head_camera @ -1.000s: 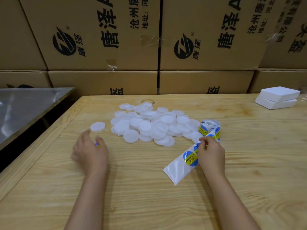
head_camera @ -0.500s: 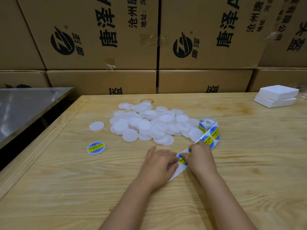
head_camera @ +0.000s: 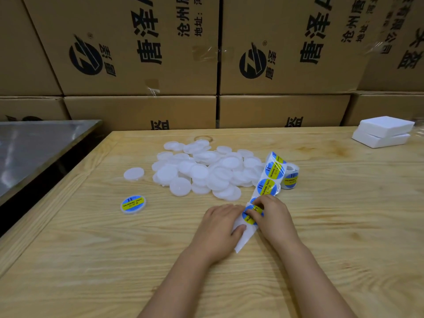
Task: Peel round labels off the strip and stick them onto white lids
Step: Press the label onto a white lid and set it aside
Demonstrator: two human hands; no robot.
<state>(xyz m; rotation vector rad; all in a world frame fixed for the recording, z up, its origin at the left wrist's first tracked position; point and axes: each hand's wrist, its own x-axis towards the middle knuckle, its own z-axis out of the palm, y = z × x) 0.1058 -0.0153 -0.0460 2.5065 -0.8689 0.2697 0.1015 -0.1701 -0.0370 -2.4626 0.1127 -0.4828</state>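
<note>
A white backing strip [head_camera: 243, 239] with round blue-and-yellow labels runs from a small roll [head_camera: 289, 176] down toward me on the wooden table. My left hand [head_camera: 218, 228] lies flat on the strip's bare end, thumb pressing it down. My right hand [head_camera: 274, 216] pinches the edge of the lowest label [head_camera: 249, 214] with fingertips. A pile of white lids [head_camera: 202, 171] sits behind the strip. One labelled lid [head_camera: 133, 204] lies apart at the left, and a single plain lid [head_camera: 133, 174] lies above it.
Two stacked white blocks [head_camera: 383, 134] sit at the table's far right. A steel table [head_camera: 34, 148] stands to the left across a dark gap. Cardboard boxes [head_camera: 142, 53] wall off the back.
My left hand left the labelled lid at the left and came over to the strip's bare end. My right hand slid down the strip to the lowest label.
</note>
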